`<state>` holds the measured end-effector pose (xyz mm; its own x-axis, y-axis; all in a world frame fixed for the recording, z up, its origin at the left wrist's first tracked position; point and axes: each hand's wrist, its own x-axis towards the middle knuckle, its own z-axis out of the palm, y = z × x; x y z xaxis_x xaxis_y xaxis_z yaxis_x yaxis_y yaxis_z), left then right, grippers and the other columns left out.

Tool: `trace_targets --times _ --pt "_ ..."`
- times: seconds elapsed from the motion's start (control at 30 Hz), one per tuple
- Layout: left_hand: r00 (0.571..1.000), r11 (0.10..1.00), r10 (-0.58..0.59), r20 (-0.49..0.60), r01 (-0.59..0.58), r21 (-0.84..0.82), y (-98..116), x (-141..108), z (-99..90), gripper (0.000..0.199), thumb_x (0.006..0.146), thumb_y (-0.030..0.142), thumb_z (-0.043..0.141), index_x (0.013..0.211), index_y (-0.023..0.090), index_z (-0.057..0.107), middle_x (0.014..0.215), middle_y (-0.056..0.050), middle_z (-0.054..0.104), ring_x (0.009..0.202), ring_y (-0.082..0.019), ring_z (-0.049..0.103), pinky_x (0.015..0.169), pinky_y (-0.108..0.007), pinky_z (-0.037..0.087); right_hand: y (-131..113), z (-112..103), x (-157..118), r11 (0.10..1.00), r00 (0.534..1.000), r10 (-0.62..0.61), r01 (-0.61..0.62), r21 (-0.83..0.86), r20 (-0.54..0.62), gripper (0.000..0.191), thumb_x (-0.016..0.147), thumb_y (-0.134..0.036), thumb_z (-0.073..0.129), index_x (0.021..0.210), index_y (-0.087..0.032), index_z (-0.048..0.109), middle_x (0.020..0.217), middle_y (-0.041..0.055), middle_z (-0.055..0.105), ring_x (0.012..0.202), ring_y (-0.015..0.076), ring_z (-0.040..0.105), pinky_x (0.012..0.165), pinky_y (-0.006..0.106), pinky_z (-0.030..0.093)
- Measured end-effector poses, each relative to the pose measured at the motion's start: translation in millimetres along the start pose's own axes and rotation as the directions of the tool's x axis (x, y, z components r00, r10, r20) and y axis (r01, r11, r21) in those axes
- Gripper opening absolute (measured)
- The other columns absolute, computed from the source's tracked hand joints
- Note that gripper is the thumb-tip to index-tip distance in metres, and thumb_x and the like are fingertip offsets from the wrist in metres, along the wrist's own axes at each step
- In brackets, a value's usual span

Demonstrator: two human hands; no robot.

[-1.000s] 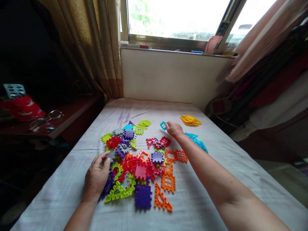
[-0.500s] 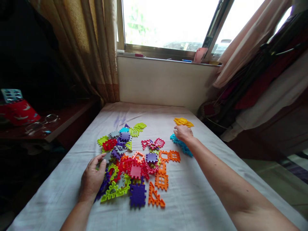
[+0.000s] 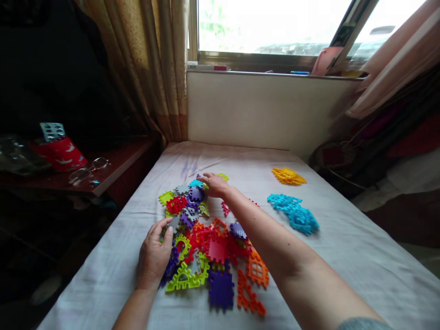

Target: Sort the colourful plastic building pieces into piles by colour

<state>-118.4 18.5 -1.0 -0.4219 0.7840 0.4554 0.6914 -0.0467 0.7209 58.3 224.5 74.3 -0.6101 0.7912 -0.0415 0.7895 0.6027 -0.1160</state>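
Observation:
Mixed plastic interlocking pieces lie in a loose heap, with a red square (image 3: 217, 249), a purple square (image 3: 221, 288) and a lime triangle (image 3: 182, 277) among them. At the heap's left edge rests my left hand (image 3: 155, 250), thumb and fingers apart, beside a grey piece (image 3: 174, 223). My right hand (image 3: 215, 185) hovers over the far end with fingers stretched out, near a cyan piece (image 3: 195, 183) and lime pieces; nothing shows in it. My right forearm hides part of the orange and pink pieces.
A yellow pile (image 3: 288, 176) and a blue pile (image 3: 294, 213) sit on the right of the white sheet (image 3: 343, 256). Glasses (image 3: 90, 170) and a red container (image 3: 62, 153) are on a side table at left. A wall and window stand behind.
My right hand has moved left from the blue and yellow piles to the far end of the heap. The view has shifted left; my left hand stays by the heap.

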Motion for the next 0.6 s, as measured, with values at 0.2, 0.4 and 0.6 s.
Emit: trace_targets --times 0.2,0.4,0.6 --pt "1.000 1.000 0.008 -0.006 -0.008 0.000 2 -2 1.1 0.032 0.088 0.040 0.050 0.103 0.021 0.071 0.107 -0.007 0.075 0.102 -0.022 0.070 0.093 -0.035 0.056 -12 -2 27 0.991 0.974 -0.131 0.130 0.016 0.186 0.069 0.079 -0.021 0.064 0.144 -0.040 0.051 0.145 0.0040 0.055 0.131 0.0276 0.053 0.105 0.041 0.046" --pt "1.000 1.000 0.017 -0.006 -0.017 -0.001 1 -3 1.5 0.030 0.088 0.039 0.051 0.104 0.022 0.071 0.106 -0.007 0.075 0.101 -0.022 0.070 0.093 -0.035 0.056 -10 -3 26 0.996 0.991 -0.068 0.061 0.065 0.115 0.049 0.079 -0.035 0.068 0.128 -0.034 0.067 0.126 0.0052 0.067 0.116 0.0277 0.062 0.097 0.035 0.048" --pt "1.000 1.000 0.003 -0.001 -0.003 -0.002 2 -2 0.3 0.031 0.088 0.040 0.051 0.104 0.022 0.071 0.107 -0.007 0.075 0.101 -0.023 0.070 0.092 -0.035 0.056 -4 9 9 0.991 0.996 0.059 -0.067 0.118 0.072 0.052 0.080 -0.031 0.064 0.132 -0.030 0.061 0.126 0.0058 0.067 0.110 0.0231 0.065 0.088 0.029 0.050"
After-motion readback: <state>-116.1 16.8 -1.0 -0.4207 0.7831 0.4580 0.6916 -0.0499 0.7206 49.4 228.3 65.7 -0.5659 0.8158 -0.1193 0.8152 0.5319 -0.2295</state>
